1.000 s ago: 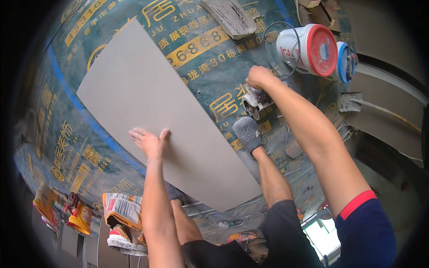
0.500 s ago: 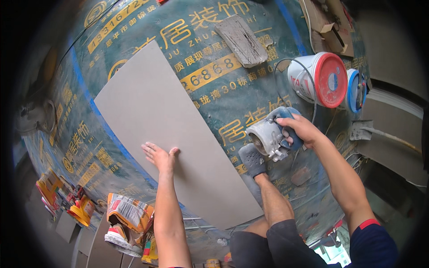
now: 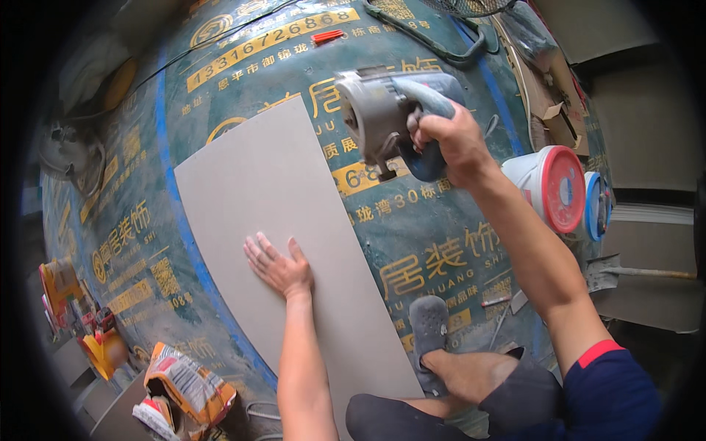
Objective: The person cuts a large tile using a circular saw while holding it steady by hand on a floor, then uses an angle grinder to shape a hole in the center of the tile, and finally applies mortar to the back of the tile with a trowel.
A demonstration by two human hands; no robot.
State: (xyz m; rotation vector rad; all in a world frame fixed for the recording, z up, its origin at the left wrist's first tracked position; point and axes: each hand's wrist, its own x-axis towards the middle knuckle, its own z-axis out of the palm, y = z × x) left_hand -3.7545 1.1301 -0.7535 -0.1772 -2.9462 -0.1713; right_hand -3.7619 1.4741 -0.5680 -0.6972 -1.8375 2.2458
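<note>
A long pale grey tile (image 3: pixel 246 173) lies on a green printed floor sheet (image 3: pixel 213 316). My left hand (image 3: pixel 282 270) rests flat on the tile, fingers spread, near its middle. My right hand (image 3: pixel 457 143) grips the handle of a handheld tile saw (image 3: pixel 375 110), its fingers wrapped round. The saw is held up beyond the tile's far right edge, slightly blurred, with its round metal guard facing left. Whether its blade turns cannot be seen.
My foot in a grey clog (image 3: pixel 429 323) stands right of the tile. Farther right are a white bucket with a red lid (image 3: pixel 565 189), a blue-lidded bucket (image 3: pixel 596 209) and a shovel (image 3: pixel 604 272). A torn bag (image 3: pixel 193 386) stands at the lower left; a dark hose (image 3: pixel 434 45) lies at the back.
My right hand has carried the saw up and left, from beside my foot to near the tile's far end. My left hand stays flat on the tile. The view has shifted.
</note>
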